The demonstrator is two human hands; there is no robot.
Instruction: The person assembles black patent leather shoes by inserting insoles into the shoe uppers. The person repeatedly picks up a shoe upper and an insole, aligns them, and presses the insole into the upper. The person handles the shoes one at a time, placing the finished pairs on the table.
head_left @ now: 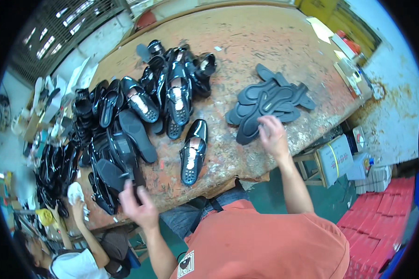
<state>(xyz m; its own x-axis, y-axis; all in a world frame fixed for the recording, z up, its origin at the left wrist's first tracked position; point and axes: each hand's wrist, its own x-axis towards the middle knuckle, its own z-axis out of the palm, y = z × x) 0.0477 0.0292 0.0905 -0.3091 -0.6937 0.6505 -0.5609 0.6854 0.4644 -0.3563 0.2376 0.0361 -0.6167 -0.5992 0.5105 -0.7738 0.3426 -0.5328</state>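
Observation:
My left hand [140,207] is at the near edge of a heap of black patent shoes, thumb and fingers apart. Its fingertips are close to a shoe lying with its dark sole [111,175] up; contact is hard to judge. My right hand [273,138] reaches over a pile of black insoles [277,100], fingers bent but apart. Its fingertips are at the edge of the nearest insole [248,131]. Between my hands one black patent strap shoe [193,151] stands by itself on the worn table [228,160], a pale dotted lining showing inside.
More black shoes [177,86] crowd the table's left half. At lower left a co-worker [74,260] holds a white cloth [75,193]. Red boxes [381,218] are stacked on the floor at right, near a grey carton [335,160]. Small items line the table's far right edge.

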